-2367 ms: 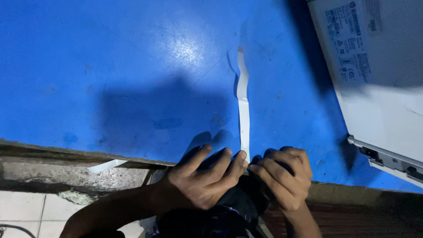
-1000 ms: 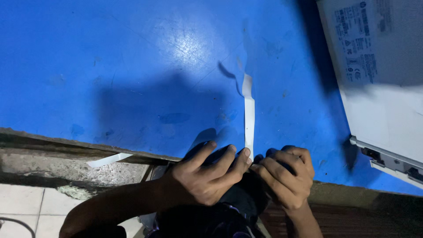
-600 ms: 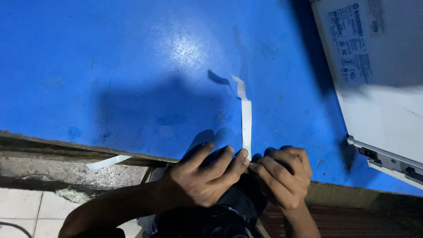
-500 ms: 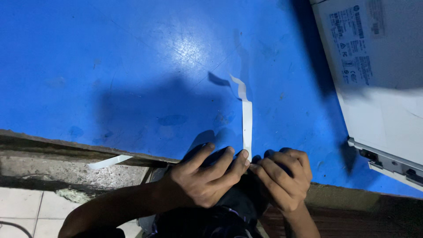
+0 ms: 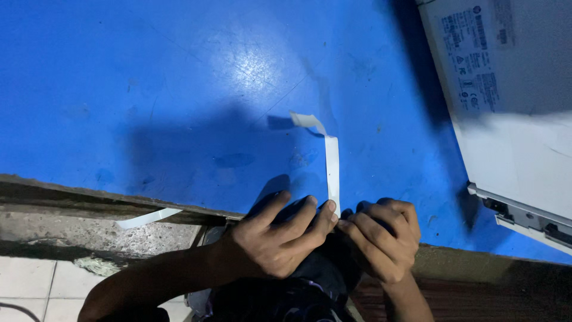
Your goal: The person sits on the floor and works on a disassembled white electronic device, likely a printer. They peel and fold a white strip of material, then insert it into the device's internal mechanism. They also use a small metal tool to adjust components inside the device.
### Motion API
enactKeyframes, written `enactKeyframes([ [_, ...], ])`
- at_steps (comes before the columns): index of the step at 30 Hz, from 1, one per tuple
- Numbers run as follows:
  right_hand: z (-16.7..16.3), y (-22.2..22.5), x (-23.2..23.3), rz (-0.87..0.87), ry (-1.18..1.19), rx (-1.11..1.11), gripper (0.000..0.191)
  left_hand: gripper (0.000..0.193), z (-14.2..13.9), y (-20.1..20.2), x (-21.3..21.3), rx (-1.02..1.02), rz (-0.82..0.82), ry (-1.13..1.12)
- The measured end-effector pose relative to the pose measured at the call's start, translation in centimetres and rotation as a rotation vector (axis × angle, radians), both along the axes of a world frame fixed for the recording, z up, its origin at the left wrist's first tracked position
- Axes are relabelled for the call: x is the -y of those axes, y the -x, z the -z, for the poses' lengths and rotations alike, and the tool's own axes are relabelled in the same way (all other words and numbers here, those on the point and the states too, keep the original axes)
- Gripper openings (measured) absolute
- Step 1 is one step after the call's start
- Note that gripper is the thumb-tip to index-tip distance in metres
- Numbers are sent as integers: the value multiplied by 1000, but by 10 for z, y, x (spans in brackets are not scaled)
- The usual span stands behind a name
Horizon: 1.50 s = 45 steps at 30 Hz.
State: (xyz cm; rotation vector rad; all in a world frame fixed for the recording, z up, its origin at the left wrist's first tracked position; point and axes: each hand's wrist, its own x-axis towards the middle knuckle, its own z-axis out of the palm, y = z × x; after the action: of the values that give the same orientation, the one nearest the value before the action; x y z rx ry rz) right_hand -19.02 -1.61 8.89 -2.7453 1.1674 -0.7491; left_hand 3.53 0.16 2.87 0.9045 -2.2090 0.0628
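Left hand: my left hand curls its fingers down over a dark object at the near edge of the table, closed on its upper side; the fingertips point toward my other hand.

Right hand: my right hand is clenched on the same dark object from the other side, knuckles up, its fingertips meeting those of the left hand.

Held object: the dark object lies under and between both hands, mostly covered by them; its shape cannot be told beyond a dark, glossy surface running down toward my body.

White strip: a narrow white strip comes up from the seam where my two sets of fingertips meet and runs away from me over the table; its lower end sits right at the left fingertips, and its far end bends over to the left. Whether a finger pinches it cannot be told.

Table: the blue table carries the strip, with a worn dark front edge just beside my left wrist.

Second strip: a shorter white strip lies on that front edge, well apart to the left of my hands.

White device: a white flat device lies on the table to the right, apart from my right hand.
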Motion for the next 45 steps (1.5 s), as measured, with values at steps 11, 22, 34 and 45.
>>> enactKeyframes([
  [11, -3, 3, 4, -42, -46, 3, 13, 26, 0, 0, -1, -8, -17, 14],
  [22, 2, 2, -1, -8, -17, 16, 15, 28, 2, -3, -2, 23, -1, 15],
  [34, -2, 4, 3, 42, -37, 65, 15, 24, 2, -4, 0, 38, 2, 16],
  [45, -1, -2, 3, 38, -77, 78, 11, 25, 7, -5, -1, 90, -62, 106],
])
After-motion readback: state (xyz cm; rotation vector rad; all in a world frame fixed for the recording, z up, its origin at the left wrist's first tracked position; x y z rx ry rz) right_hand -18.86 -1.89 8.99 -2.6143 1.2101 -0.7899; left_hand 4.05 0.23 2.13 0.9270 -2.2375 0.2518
